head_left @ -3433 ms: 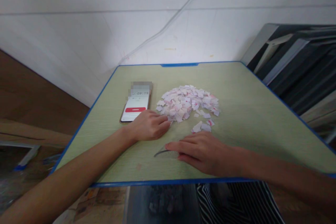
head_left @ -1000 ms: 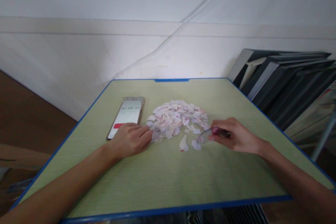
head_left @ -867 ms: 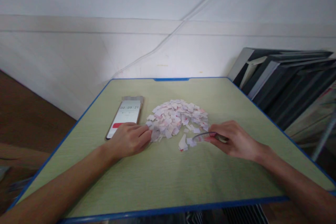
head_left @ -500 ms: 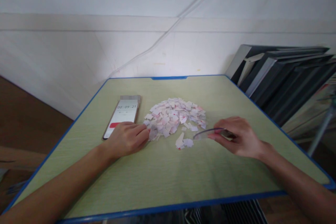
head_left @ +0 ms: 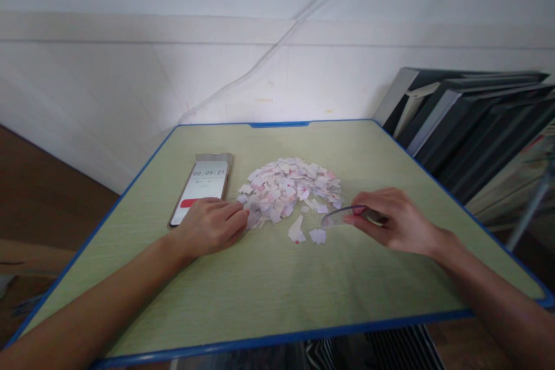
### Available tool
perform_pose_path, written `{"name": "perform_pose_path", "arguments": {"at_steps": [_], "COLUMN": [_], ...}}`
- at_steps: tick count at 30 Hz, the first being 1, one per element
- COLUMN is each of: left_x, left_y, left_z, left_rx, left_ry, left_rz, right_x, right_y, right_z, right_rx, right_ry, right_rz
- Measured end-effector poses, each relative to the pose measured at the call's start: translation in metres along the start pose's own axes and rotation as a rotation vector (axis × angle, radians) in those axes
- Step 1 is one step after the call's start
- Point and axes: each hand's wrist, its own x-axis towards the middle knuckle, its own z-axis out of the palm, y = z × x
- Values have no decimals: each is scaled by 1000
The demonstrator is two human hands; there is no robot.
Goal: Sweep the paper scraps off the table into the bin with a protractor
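Note:
A heap of small torn paper scraps, white and pale pink, lies in the middle of the table. At the heap's left edge rests my left hand, palm down, fingers curled together and their tips hidden. My right hand is to the right of the heap, thumb and fingers pinching a thin clear plastic piece with a dark curved edge. Its tip points left, just above two separate scraps: a pointed one and a smaller one, with a gap between them.
A phone showing a timer lies by my left hand. The pale green table has a blue rim. Dark folders or frames lean at the right, beyond the table edge. A white wall with a cable stands behind.
The two loose scraps were touching and are now apart, the smaller one shifted right. My right hand has barely moved, and my left hand keeps its place. The view has tilted slightly.

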Motion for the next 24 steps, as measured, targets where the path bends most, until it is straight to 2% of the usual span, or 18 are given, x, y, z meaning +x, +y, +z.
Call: {"name": "perform_pose_path", "arguments": {"at_steps": [6,10,14,16,20,24], "left_x": [1,1,0,0,1,1], "left_y": [1,1,0,0,1,1], "left_z": [0,1,1,1,1,1], "left_rx": [5,5,-3,-7,-12,-7], "left_ry": [12,1,-5,-9,-13,-18], "left_rz": [3,-1,2,7,7,0], "right_x": [-1,-1,-1,-2,-1,-1], "right_y": [-1,-3,-3,-4,-7,-7], "right_z": [5,6,5,4,4,5], "right_rx": [-76,-20,-107,-60,32,-44], "right_ry": [-46,-96,14,47,-33,-18], "right_rz": [-16,-13,11,-3,-62,-3]}}
